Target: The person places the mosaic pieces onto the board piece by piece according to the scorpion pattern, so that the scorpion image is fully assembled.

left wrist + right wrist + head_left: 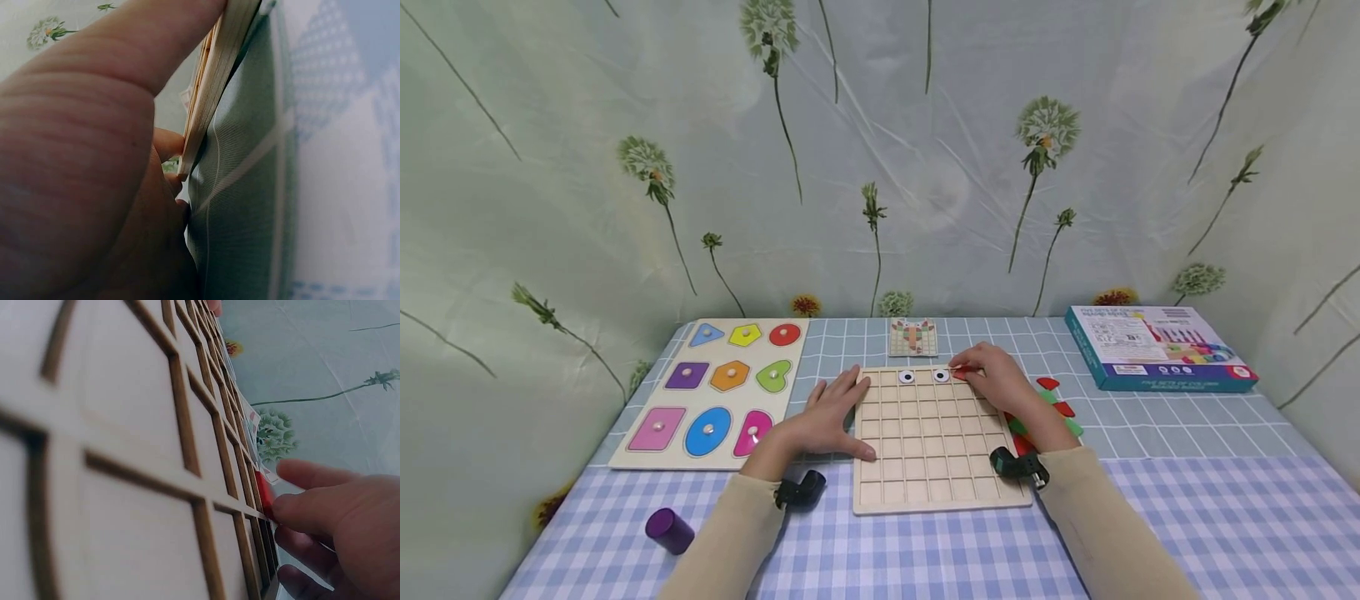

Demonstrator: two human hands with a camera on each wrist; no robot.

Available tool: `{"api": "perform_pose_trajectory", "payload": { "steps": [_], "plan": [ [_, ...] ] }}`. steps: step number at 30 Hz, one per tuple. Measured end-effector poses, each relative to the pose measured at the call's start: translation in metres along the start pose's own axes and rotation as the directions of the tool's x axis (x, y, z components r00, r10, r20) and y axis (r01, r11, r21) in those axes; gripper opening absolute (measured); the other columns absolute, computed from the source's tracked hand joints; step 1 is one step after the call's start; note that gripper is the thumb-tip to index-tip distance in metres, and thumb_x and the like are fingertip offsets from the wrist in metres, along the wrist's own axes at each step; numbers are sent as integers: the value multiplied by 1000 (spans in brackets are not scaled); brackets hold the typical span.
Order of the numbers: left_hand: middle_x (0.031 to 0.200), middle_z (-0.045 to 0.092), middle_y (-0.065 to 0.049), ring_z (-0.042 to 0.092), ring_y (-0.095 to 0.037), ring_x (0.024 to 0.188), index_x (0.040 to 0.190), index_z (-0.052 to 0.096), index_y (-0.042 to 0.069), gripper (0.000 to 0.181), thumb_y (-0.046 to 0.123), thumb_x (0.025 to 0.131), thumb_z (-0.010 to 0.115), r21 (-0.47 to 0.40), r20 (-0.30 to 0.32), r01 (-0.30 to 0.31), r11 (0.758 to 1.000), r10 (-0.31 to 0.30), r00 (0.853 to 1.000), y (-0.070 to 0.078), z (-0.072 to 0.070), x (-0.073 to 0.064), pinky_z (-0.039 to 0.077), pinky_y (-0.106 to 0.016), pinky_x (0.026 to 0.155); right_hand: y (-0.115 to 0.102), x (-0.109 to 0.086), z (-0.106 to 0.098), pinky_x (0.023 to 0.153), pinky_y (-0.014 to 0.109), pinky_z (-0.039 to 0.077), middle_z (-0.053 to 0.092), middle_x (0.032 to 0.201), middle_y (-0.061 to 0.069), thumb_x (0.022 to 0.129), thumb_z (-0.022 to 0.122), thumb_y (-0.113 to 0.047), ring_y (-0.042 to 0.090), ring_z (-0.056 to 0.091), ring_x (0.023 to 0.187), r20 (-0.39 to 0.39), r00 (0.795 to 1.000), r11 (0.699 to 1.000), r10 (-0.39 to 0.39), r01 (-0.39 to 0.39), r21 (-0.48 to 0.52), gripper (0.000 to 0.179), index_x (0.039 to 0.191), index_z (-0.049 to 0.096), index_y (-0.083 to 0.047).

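A wooden grid board (936, 433) lies flat on the table. Two round eye pieces (924, 377) sit in its far row. My left hand (823, 421) is spread along the board's left edge, its thumb and fingertips touching the rim. At the far row, just right of the eyes, my right hand (997, 383) pinches a small red piece (264, 494) between thumb and index finger. The piece is at the board's surface; whether it lies fully in its cell is hidden. Red and green pieces (1063, 408) lie beside the board, partly under the right forearm.
Behind the board is a small picture card (913, 337) with a patterned figure. A knobbed shape puzzle (673, 400) lies to the left, and a purple cylinder (670, 531) lies nearer. A boxed game (1157, 348) is at the back right. Floral cloth (925, 192) hangs behind.
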State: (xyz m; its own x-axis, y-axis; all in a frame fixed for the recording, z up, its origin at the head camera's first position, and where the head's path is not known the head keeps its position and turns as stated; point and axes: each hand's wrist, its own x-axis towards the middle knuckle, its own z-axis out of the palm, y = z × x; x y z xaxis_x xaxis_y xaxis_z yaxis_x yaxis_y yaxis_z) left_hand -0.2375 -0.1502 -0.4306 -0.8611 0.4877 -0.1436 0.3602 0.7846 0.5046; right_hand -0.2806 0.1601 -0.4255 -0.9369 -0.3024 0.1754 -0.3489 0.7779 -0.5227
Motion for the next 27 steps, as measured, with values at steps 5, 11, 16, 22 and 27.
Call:
{"api": "perform_pose_trajectory", "payload": {
  "steps": [5,11,16,22,27],
  "plan": [
    [171,2,-9,0,-30,158,161,21,12,119,55,71,85,4,4,-1,1000,1,1000,0,-1,0,-4,-57,126,-1,0,-1,89,47,55,64,110,14,95,61,-3,30,62,101,-15,998,998,65,-65,-1,20,109,75,-8],
    [171,4,-8,1,-29,158,160,22,12,118,55,70,85,2,-5,2,1000,-2,1000,0,0,0,-3,-57,127,-1,-1,-1,87,46,55,64,106,13,95,64,-7,29,62,98,-20,997,998,70,-70,7,16,104,77,-9],
    [171,4,-8,1,-29,158,160,22,13,118,55,70,85,2,-3,4,1000,-4,1000,0,1,0,-4,-57,127,-1,-2,-2,87,45,55,64,103,11,95,68,-11,28,62,97,-26,998,998,62,-61,19,13,102,78,-10],
    [171,3,-8,1,-29,158,160,22,13,118,54,70,85,0,-2,2,1000,-2,1000,0,0,0,-4,-57,127,-1,-3,-1,85,44,53,63,104,10,94,68,-12,27,59,95,-25,997,997,77,-76,32,12,101,78,-12],
    [171,3,-7,1,-29,158,160,22,13,118,55,70,85,2,-2,3,1000,-3,1000,-1,1,0,-4,-56,127,0,-2,0,83,42,53,64,104,10,93,69,-11,25,59,93,-31,998,998,63,-63,20,13,104,77,-12]
  ]
}}
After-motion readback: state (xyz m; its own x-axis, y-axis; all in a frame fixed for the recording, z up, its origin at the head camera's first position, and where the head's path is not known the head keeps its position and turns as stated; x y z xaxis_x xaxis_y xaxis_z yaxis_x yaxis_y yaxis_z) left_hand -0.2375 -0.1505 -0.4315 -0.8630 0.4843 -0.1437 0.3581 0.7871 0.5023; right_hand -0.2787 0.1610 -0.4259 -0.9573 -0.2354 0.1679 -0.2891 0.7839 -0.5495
